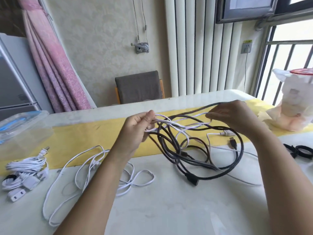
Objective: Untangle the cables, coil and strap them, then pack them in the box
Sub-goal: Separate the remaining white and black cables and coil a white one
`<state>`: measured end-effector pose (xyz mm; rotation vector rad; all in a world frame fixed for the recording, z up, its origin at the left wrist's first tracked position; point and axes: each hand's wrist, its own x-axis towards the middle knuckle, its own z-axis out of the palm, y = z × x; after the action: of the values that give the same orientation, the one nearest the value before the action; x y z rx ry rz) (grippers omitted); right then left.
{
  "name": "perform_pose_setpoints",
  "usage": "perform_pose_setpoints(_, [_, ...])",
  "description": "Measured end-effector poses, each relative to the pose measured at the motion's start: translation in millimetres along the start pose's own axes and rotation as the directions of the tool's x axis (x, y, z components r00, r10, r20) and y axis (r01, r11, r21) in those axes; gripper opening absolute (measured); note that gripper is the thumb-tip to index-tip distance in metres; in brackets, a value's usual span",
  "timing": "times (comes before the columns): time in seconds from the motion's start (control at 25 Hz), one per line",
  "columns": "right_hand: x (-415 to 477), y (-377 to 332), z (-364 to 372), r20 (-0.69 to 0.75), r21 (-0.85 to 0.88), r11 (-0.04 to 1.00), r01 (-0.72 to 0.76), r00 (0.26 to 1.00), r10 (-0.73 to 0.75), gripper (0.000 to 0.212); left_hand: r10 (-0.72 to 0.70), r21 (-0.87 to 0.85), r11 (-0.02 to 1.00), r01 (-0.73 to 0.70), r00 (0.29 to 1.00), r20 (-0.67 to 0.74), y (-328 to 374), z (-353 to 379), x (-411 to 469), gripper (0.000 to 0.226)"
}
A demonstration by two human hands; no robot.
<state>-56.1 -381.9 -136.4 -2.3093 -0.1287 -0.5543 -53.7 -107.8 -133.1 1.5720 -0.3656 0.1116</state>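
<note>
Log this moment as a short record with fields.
left hand: grips strands of the tangle, raised above the table
right hand: pinches the tangle's upper loops
tangle: black and white cables, lower part resting on the table
white cable: loose on the table, left of the tangle
bundle: coiled white cable, far left
box: clear plastic, behind the bundle
straps: black, at the right edge

Tangled cables (pixel 190 178) in both hands (pixel 137 126) (pixel 233 116)

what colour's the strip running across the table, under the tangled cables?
Plain yellow. The strip shows best in the head view, the only one here.
</note>
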Motion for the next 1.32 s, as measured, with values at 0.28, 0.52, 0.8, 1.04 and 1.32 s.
perform_pose_setpoints(0.28, [-10.3,-43.3,-1.9,0.173,0.750,0.659,-0.049,0.977,-0.124,0.033,-0.154,-0.202,0.953,0.224,0.938,0.310,-7.4,28.3,-13.1,0.032])
perform_pose_setpoints(0.52, [-16.8,-61.7,25.5,0.413,0.244,0.969,0.030,0.901,-0.131,0.037,-0.130,-0.246,0.931,0.270,0.874,0.468,-11.0,21.6,-11.0,0.045])
perform_pose_setpoints(0.8, [-36.1,-82.4,53.3,0.371,0.075,0.994,0.073,0.924,-0.096,0.052,-0.001,0.240,0.971,-0.017,0.997,0.075,-13.0,25.5,-6.1,0.031])
perform_pose_setpoints(1.04, [-35.6,-92.1,63.8,-0.164,-0.029,0.993,0.112,0.980,-0.115,0.012,0.246,0.517,0.837,-0.180,0.967,-0.063,-13.9,19.3,-4.7,0.028])
perform_pose_setpoints(1.32, [-9.3,-68.1,29.1,0.535,0.845,-0.087,-0.528,0.834,0.136,0.026,0.209,0.486,0.839,-0.245,0.970,0.126,-13.5,14.7,-2.3,0.026])
